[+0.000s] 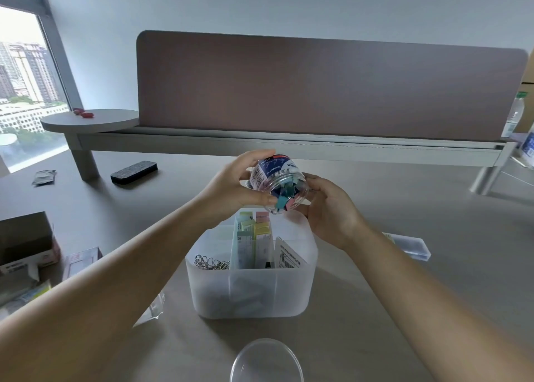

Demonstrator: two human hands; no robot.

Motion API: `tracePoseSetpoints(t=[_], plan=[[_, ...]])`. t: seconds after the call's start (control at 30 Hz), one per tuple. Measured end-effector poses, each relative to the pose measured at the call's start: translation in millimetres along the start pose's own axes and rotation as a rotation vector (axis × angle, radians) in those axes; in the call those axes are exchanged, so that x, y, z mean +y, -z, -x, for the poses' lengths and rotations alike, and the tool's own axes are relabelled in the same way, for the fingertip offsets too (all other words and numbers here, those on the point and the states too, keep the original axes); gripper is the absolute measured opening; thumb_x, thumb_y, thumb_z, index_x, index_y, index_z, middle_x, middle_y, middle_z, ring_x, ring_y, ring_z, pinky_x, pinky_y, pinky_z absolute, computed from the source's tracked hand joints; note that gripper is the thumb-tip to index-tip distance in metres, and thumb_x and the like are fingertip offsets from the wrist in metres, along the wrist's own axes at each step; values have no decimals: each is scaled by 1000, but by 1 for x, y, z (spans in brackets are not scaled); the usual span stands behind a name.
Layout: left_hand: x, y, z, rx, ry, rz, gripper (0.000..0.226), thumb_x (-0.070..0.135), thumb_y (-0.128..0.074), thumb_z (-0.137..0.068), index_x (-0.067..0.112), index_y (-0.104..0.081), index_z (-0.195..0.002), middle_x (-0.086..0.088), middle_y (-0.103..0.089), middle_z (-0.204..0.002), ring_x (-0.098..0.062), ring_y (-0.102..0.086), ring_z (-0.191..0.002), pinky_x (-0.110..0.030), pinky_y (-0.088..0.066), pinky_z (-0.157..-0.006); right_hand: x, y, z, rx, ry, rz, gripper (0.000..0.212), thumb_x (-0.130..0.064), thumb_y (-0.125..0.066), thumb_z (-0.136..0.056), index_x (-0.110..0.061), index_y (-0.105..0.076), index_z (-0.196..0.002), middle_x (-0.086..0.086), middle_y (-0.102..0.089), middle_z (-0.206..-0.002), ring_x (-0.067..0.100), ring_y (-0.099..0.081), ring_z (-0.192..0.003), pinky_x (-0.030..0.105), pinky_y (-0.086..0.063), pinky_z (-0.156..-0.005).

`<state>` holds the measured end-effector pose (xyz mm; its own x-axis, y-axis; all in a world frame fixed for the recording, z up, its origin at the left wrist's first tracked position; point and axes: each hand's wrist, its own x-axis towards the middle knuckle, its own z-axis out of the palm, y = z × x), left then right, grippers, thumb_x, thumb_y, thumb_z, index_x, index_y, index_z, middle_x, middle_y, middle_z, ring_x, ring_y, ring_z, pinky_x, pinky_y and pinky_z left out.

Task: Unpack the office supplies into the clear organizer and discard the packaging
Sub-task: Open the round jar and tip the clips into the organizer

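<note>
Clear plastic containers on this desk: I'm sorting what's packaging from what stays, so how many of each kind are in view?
Divided organizer: 1
Round jar of coloured clips, held tipped over the organizer by left hand and right hand: 1
Loose round lid: 1
Flat rectangular case: 1
Total: 4

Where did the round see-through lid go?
The clear lid lies flat on the desk at the bottom middle of the head view, just in front of the clear organizer and between the person's two forearms.
</note>
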<state>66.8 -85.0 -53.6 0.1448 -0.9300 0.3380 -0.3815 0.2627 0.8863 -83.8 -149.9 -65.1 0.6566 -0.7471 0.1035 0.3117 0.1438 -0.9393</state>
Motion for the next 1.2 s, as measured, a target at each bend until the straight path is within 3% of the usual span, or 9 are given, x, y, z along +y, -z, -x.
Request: tracePoseSetpoints(t=[0.13,0.3,0.47,0.63,0.8,0.93,1.07,1.2], plan=[[1,-2,1,14,-6,-5,65,-5,-70,-68,32,-43,-115,3,-48,-117,-15,-46,-106,-24,-51,-77,-1,-2,0,-3,-16,17,33,-12,-29,-91,-14,-62,-82,4,-60,-86,16,-52,-82,27,-46,-74],[-2,-5,-4,24,0,10,64,-3,-70,-69,31,-44,-117,-1,-49,-119,-9,-52,-92,-13,-53,-65,-1,0,-2,36,-67,69,28,-22,-35,-92,-17,-62,-87,4,-58,-87,18,-52,-81,28,-46,-71],[-3,-4,-7,34,16,13,66,-5,-69,-69,24,-45,-123,-3,-49,-120,-10,-51,-95,-19,-49,-74,-2,-1,-2,66,-29,43,29,-19,-37,-93,-20,-61,-77,1,-59,-81,16,-52,-79,26,-43,-69],[-2,-3,-4,34,0,1,66,-7,-68,-69,27,-45,-121,-1,-49,-119,-10,-51,-96,-19,-50,-72,-1,-1,-3,68,-22,33,26,-19,-38,-93,-18,-60,-80,1,-59,-84,17,-50,-82,26,-43,-69],[-1,-2,0,31,2,-11,70,-6,-69,-67,23,-44,-125,-7,-48,-126,-20,-48,-107,-33,-51,-81,0,0,-1,41,-32,78,27,-19,-34,-93,-17,-61,-86,1,-60,-85,15,-51,-79,24,-44,-67],[2,-3,4,38,-12,-59,76,-4,-71,-67,21,-38,-131,-3,-44,-126,-15,-40,-112,-22,-47,-80,0,0,-2,83,-70,89,25,-31,-36,-94,-18,-57,-91,0,-59,-83,15,-51,-74,25,-42,-70],[4,-4,4,31,-49,-75,71,-5,-73,-65,21,-43,-124,6,-47,-114,-12,-42,-110,-27,-54,-76,0,1,-2,92,-67,120,24,-33,-39,-93,-16,-56,-98,0,-60,-85,15,-54,-76,26,-44,-70],[7,-5,3,15,-93,-82,68,-4,-74,-63,28,-44,-115,20,-47,-103,-3,-48,-95,-8,-50,-65,0,4,-3,67,-67,98,26,-29,-40,-93,-11,-53,-108,4,-60,-90,18,-55,-80,28,-45,-73]])
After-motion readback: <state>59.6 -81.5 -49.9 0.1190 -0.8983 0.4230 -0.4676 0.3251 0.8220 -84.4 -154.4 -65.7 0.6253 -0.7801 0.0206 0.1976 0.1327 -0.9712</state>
